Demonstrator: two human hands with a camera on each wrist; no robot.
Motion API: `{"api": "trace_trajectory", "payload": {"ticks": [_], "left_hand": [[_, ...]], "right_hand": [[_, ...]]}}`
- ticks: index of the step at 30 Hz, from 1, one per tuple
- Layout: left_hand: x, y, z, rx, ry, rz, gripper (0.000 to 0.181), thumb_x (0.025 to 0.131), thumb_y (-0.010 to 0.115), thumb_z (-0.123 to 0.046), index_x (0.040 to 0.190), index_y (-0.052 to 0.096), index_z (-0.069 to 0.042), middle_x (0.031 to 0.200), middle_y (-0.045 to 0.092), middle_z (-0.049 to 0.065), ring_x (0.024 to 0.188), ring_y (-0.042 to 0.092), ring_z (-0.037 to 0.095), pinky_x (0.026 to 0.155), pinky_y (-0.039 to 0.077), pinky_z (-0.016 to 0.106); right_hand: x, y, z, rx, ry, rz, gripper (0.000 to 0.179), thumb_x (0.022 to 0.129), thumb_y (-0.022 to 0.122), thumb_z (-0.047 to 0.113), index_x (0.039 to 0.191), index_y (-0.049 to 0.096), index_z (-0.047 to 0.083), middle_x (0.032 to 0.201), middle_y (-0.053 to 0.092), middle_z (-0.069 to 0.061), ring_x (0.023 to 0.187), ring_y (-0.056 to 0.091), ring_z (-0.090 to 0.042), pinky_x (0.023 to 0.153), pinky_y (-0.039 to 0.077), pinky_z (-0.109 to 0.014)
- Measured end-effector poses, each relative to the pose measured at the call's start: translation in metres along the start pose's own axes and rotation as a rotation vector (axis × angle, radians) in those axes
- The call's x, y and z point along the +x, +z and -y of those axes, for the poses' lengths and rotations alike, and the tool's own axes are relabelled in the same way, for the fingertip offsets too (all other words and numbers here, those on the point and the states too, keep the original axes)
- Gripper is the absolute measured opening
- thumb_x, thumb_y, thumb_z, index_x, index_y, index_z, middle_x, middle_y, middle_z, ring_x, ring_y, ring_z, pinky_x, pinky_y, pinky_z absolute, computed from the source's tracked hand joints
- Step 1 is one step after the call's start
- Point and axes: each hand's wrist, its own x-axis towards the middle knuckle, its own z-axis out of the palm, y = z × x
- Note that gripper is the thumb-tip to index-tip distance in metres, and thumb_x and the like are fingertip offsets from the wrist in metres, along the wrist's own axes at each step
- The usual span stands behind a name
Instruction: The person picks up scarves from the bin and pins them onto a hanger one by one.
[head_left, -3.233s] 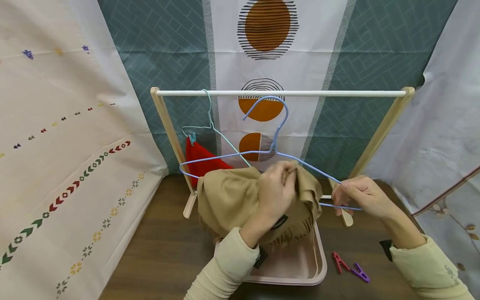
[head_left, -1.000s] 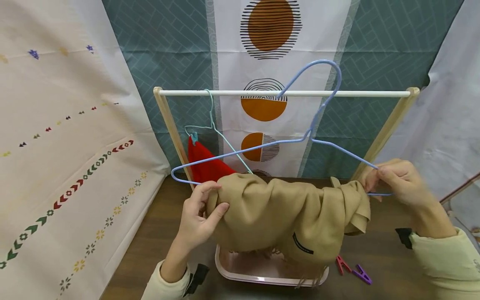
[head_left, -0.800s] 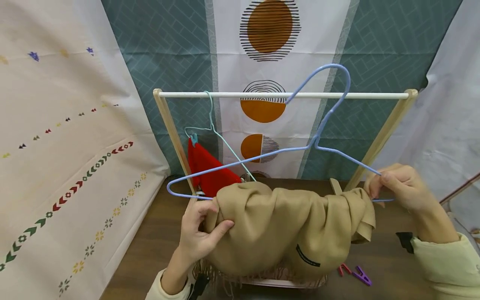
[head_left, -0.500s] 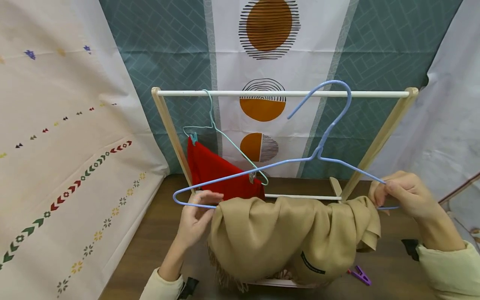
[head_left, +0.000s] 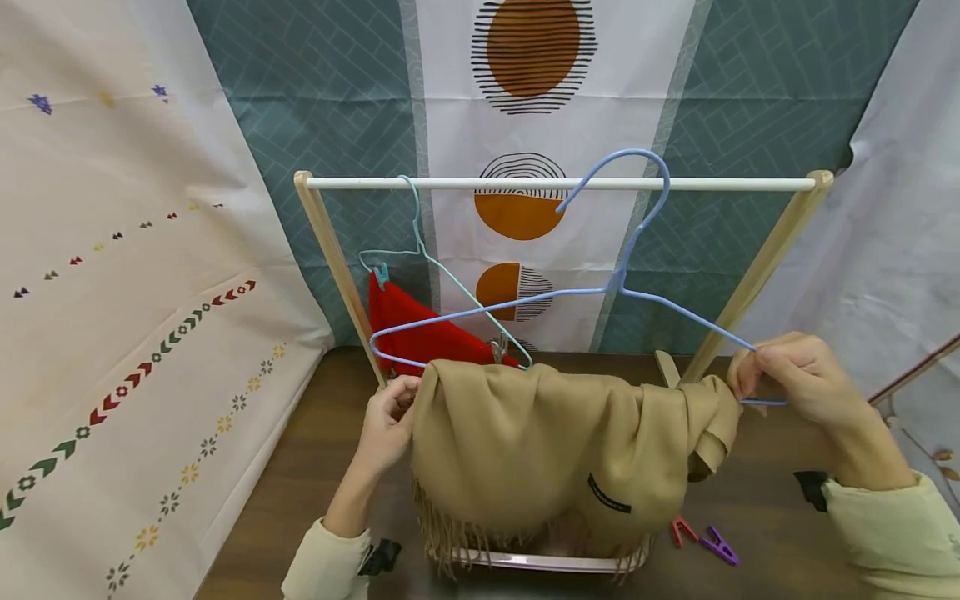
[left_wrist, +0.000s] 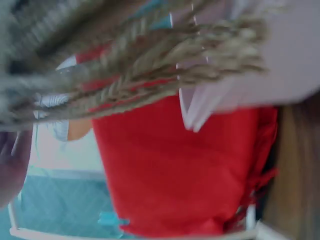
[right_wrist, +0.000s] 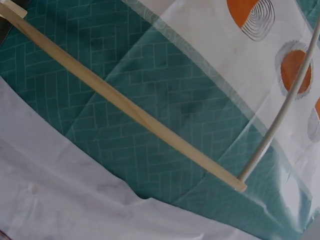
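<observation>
A tan fringed scarf [head_left: 525, 450] with a small black label hangs over the lower bar of a blue hanger [head_left: 517, 302]. The hanger is held in the air, its hook in front of the rack's white rail. My left hand [head_left: 384, 429] pinches the scarf's left edge near the hanger's left end. At the other end, my right hand [head_left: 798, 379] grips the hanger's right corner, with folds of scarf against the fingers. In the left wrist view, blurred fringe [left_wrist: 150, 65] crosses the picture and part of my left hand [left_wrist: 12, 165] shows. The right wrist view shows no hand.
A wooden rack [head_left: 738, 283] with a white rail [head_left: 480, 183] stands behind. From it hangs a teal hanger [head_left: 450, 275] with a red cloth [head_left: 405, 321] clipped on. Below the scarf is a pink basin [head_left: 540, 563]. Red [head_left: 682, 531] and purple [head_left: 720, 546] clothespins lie right of it.
The scarf has been spread along the hanger, and my left hand has gone from its middle to its left edge. In the last half second, hanger and scarf rose and shifted slightly left.
</observation>
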Motion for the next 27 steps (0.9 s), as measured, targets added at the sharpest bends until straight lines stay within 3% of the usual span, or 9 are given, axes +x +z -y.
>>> {"api": "trace_trajectory", "payload": {"ticks": [3, 5, 6, 11, 13, 15, 19, 25, 27], "left_hand": [[0.004, -0.006, -0.007, -0.099, 0.071, 0.076, 0.024, 0.091, 0.042, 0.004, 0.106, 0.057, -0.007, 0.091, 0.061, -0.006, 0.076, 0.057, 0.007, 0.063, 0.047, 0.023], [0.01, -0.009, -0.014, -0.166, 0.105, 0.131, 0.025, 0.094, 0.044, -0.01, 0.116, 0.053, -0.005, 0.1, 0.061, -0.003, 0.085, 0.057, 0.009, 0.07, 0.048, 0.025], [0.014, -0.009, -0.018, -0.171, 0.117, 0.127, 0.027, 0.094, 0.045, -0.012, 0.118, 0.052, -0.002, 0.105, 0.06, -0.002, 0.088, 0.057, 0.011, 0.072, 0.048, 0.026], [0.03, -0.001, -0.032, 0.064, 0.171, -0.058, 0.016, 0.078, 0.054, 0.012, 0.093, 0.059, 0.008, 0.085, 0.062, 0.001, 0.068, 0.055, 0.007, 0.058, 0.047, 0.02], [0.034, 0.002, -0.035, 0.14, 0.201, -0.139, 0.019, 0.072, 0.05, 0.02, 0.086, 0.058, 0.009, 0.076, 0.059, 0.004, 0.063, 0.051, 0.007, 0.055, 0.044, 0.019], [0.038, 0.003, -0.039, 0.16, 0.204, -0.16, 0.022, 0.074, 0.049, 0.019, 0.091, 0.058, 0.009, 0.081, 0.059, 0.006, 0.064, 0.05, 0.009, 0.057, 0.043, 0.019], [0.041, 0.002, -0.046, 0.194, 0.131, -0.165, 0.024, 0.077, 0.05, 0.014, 0.099, 0.058, 0.006, 0.08, 0.059, 0.006, 0.06, 0.047, 0.009, 0.052, 0.041, 0.021], [0.04, 0.0, -0.054, 0.112, 0.02, -0.061, 0.02, 0.082, 0.047, 0.01, 0.101, 0.055, 0.008, 0.091, 0.06, 0.006, 0.079, 0.054, 0.012, 0.069, 0.045, 0.023], [0.04, 0.0, -0.056, 0.094, 0.027, -0.093, 0.015, 0.084, 0.048, 0.01, 0.096, 0.057, 0.009, 0.09, 0.06, 0.008, 0.081, 0.055, 0.013, 0.07, 0.046, 0.022]], "right_hand": [[-0.002, -0.002, -0.003, -0.019, 0.035, -0.011, 0.039, 0.094, 0.021, -0.013, 0.071, 0.052, -0.013, 0.07, 0.053, -0.018, 0.064, 0.049, -0.023, 0.041, 0.033, -0.028], [-0.003, -0.003, -0.006, -0.038, 0.06, -0.022, 0.039, 0.094, 0.021, -0.013, 0.072, 0.053, -0.011, 0.071, 0.054, -0.017, 0.063, 0.049, -0.022, 0.039, 0.033, -0.027], [-0.003, -0.003, -0.009, -0.042, 0.062, -0.025, 0.039, 0.094, 0.021, -0.013, 0.071, 0.053, -0.011, 0.071, 0.054, -0.017, 0.061, 0.048, -0.022, 0.038, 0.033, -0.027], [-0.008, -0.001, -0.02, -0.074, 0.142, -0.02, 0.034, 0.094, 0.028, -0.011, 0.087, 0.061, -0.012, 0.088, 0.061, -0.016, 0.061, 0.053, -0.017, 0.036, 0.035, -0.026], [-0.007, 0.001, -0.022, -0.124, 0.249, 0.003, 0.026, 0.089, 0.039, -0.015, 0.1, 0.061, -0.011, 0.097, 0.062, -0.012, 0.058, 0.053, -0.014, 0.036, 0.036, -0.025], [-0.006, 0.005, -0.022, -0.235, 0.375, 0.031, 0.03, 0.082, 0.051, -0.017, 0.106, 0.063, -0.005, 0.103, 0.062, -0.006, 0.056, 0.051, -0.01, 0.039, 0.038, -0.024], [0.003, 0.016, -0.018, -0.383, 0.558, 0.068, 0.031, 0.073, 0.064, -0.016, 0.093, 0.067, 0.007, 0.085, 0.062, 0.001, 0.051, 0.044, -0.009, 0.042, 0.037, -0.024], [0.012, 0.019, -0.017, -0.325, 0.536, 0.007, 0.028, 0.072, 0.057, -0.022, 0.077, 0.059, 0.005, 0.063, 0.049, -0.004, 0.052, 0.035, -0.015, 0.042, 0.031, -0.027], [0.015, 0.019, -0.018, -0.336, 0.509, 0.01, 0.03, 0.07, 0.055, -0.024, 0.076, 0.057, 0.006, 0.064, 0.047, -0.005, 0.055, 0.037, -0.016, 0.045, 0.031, -0.028]]}}
